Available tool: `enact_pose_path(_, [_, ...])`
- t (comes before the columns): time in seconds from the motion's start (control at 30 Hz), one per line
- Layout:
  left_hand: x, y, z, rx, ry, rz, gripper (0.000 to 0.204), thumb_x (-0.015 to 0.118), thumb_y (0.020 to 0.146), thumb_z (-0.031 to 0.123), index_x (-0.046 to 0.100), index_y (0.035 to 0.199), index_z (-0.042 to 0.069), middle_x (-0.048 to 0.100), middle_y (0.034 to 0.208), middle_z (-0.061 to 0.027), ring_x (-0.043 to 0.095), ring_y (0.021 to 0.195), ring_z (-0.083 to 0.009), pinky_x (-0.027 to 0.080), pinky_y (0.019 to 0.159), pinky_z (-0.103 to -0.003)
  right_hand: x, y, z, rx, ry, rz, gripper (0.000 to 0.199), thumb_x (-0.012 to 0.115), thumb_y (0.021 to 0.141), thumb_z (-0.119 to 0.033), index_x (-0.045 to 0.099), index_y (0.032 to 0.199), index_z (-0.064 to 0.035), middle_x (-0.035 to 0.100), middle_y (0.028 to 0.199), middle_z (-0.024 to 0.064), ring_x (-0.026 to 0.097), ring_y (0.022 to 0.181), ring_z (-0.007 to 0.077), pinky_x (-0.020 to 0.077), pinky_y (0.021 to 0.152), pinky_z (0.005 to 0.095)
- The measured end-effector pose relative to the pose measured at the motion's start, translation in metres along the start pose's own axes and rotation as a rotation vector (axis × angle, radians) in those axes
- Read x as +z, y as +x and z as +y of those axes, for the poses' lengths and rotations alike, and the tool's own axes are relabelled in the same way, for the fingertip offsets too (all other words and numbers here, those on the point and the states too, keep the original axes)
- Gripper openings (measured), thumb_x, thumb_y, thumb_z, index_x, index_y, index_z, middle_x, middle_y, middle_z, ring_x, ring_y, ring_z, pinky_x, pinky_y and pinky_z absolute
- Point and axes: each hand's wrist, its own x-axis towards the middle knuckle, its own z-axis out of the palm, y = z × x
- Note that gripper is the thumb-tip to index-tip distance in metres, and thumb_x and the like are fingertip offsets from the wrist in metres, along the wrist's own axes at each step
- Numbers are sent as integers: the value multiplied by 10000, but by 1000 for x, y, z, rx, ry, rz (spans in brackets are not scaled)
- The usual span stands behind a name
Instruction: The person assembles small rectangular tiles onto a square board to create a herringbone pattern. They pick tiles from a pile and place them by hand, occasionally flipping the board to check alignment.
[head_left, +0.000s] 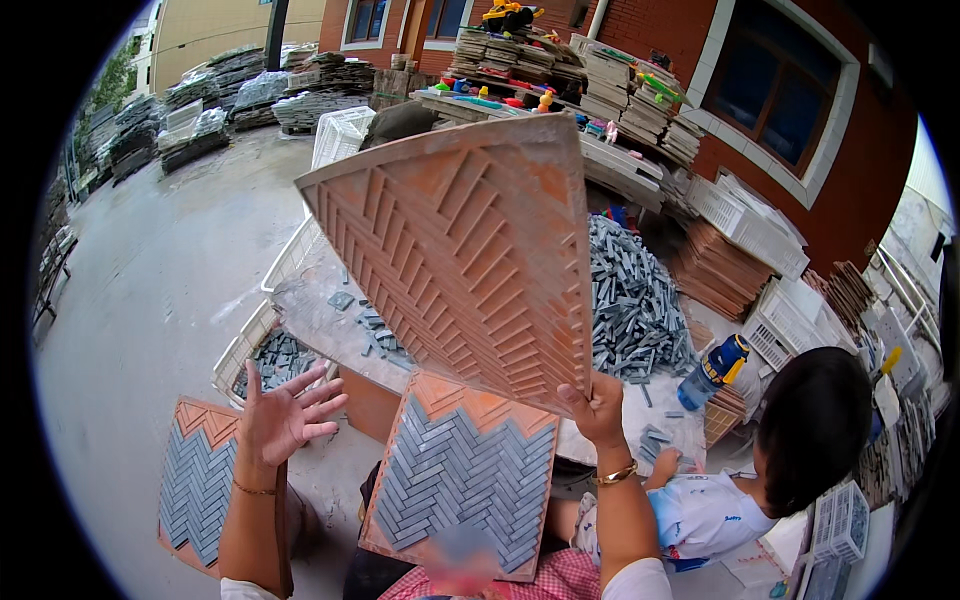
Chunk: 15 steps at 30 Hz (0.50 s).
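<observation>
My right hand [598, 410] grips the lower corner of an orange-brown mould tray [470, 250] with herringbone ridges. It is raised and tilted, its ridged face toward me, with no tiles in it. Palm up and fingers spread, my left hand [288, 412] holds nothing. Below, between my arms, a second mould tray [515, 415] rests at my lap. Grey strip tiles [460, 480] fill most of it in a zigzag; its far end is bare orange. Another partly filled tray [205, 418] lies left of my left forearm.
A heap of grey strip tiles [640, 300] covers the worktable [310, 295]. A blue bottle [713, 372] stands at its right edge. Close on my right sits another person [720, 510], a hand near loose tiles. Crates [745, 225] and stacked trays [718, 270] stand behind.
</observation>
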Motion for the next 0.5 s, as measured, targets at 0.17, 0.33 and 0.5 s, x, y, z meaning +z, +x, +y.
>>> enact_pose_path(0.17, [-39, -45, 22, 254, -62, 4, 681, 417, 868, 537, 444, 1209, -52, 523, 1180, -188, 530, 1051, -319, 463, 855, -433, 0, -3, -45, -562, -184, -225, 220, 668, 691, -132, 639, 901, -74, 651, 834, 20, 573, 644, 184, 451, 588, 295])
enact_pose_path(0.33, [-43, -89, -22, 31, 7, 407, 522, 551, 829, 274, 452, 1205, -73, 573, 1121, -171, 612, 935, -255, 497, 813, -346, -4, -51, -43, -309, -567, 9, 319, 648, 722, -120, 620, 1032, -48, 578, 1116, 128, 541, 988, 229, 450, 810, 346])
enact_pose_path(0.5, [-19, -95, -80, -90, 239, 253, 606, 625, 723, 90, 382, 1237, -120, 568, 1116, -186, 616, 944, -244, 512, 812, -320, 25, -130, -37, 1026, 647, 509, 389, 536, 894, -217, 501, 1191, 32, 579, 1097, 104, 580, 926, 171, 485, 776, 263])
